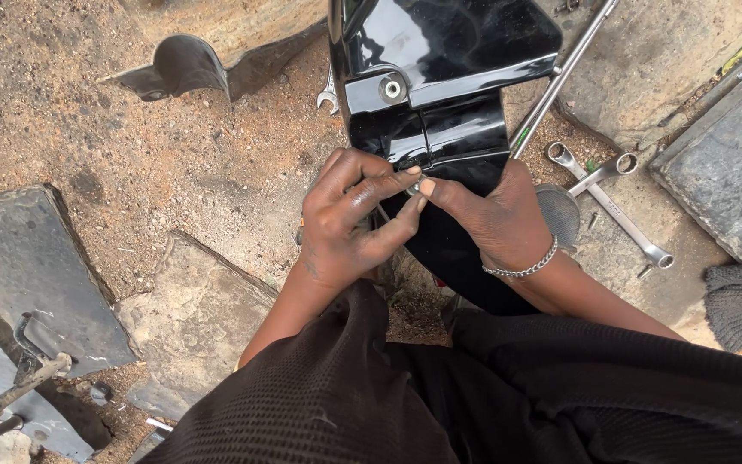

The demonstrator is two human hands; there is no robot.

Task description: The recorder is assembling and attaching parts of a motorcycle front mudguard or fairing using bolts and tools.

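A glossy black plastic panel (440, 77), like a vehicle body cover, stands upright on sandy ground in front of me, with a silver bolt and washer (393, 88) on its upper face. My left hand (349, 223) and my right hand (487, 215) meet at the panel's lower middle edge. The fingertips of both hands pinch a small metal fastener (415, 186) there. A silver chain bracelet (521, 268) circles my right wrist. My black sleeves and lap fill the bottom of the view.
Two ring spanners (607, 193) lie crossed on the ground to the right. A long metal rod (560, 77) leans behind the panel, and an open spanner (328, 96) lies at its left. Stone slabs (27, 275) lie left, another black part (184, 64) lies above.
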